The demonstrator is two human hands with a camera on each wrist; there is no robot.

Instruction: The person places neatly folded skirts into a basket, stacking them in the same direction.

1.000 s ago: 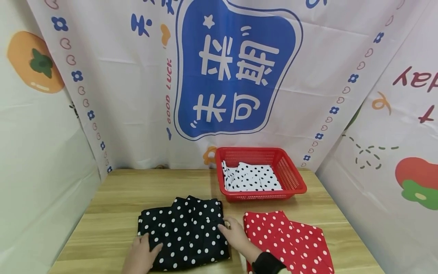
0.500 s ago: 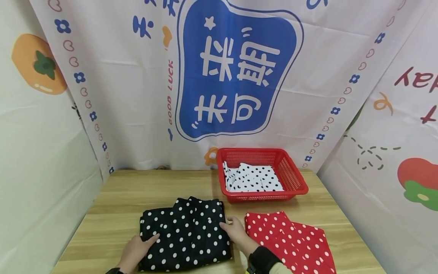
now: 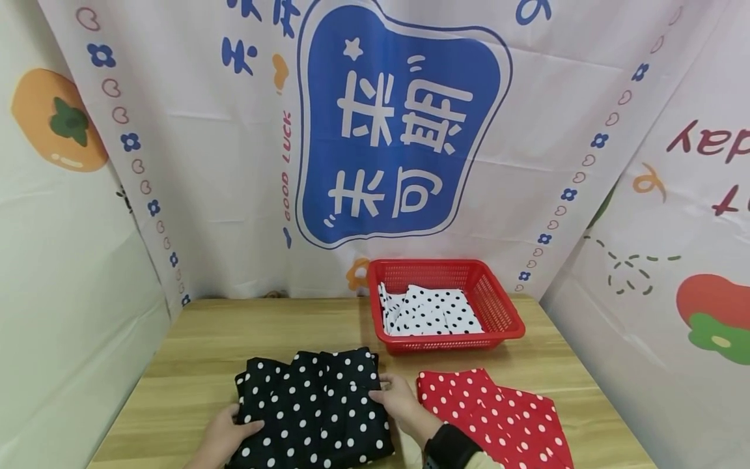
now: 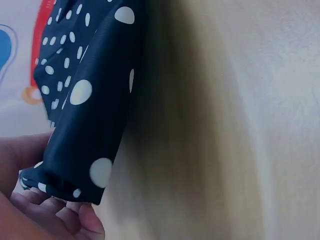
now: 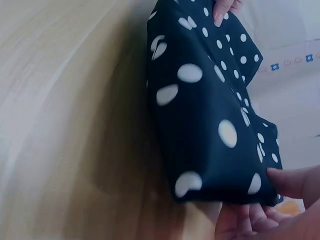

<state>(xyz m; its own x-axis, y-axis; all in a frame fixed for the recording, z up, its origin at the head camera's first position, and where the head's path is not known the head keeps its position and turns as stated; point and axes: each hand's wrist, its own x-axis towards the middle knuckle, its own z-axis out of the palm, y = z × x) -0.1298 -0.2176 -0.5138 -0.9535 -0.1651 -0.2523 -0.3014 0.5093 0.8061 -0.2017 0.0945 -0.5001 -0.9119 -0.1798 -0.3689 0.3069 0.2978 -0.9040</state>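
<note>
The folded black polka-dot cloth [image 3: 313, 407] lies on the near part of the wooden table [image 3: 234, 326], between the two hands. The left hand [image 3: 225, 436] pinches the left edge of it: in the left wrist view the fingers [image 4: 60, 215] are curled under the fold and the thumb is on top. The right hand [image 3: 398, 404] holds the right edge in the same way, with fingers [image 5: 245, 220] below and the thumb above the thick fold. Just to the right of the right fingers lies a red polka-dot cloth [image 3: 498, 417], and further beyond them stands a red basket [image 3: 498, 306] with a white dotted cloth [image 3: 430, 312] inside. The risk seems to be that the folded layers slide apart, because each hand grips only one edge and the middle has no support; the fold could then open or sag.
</note>
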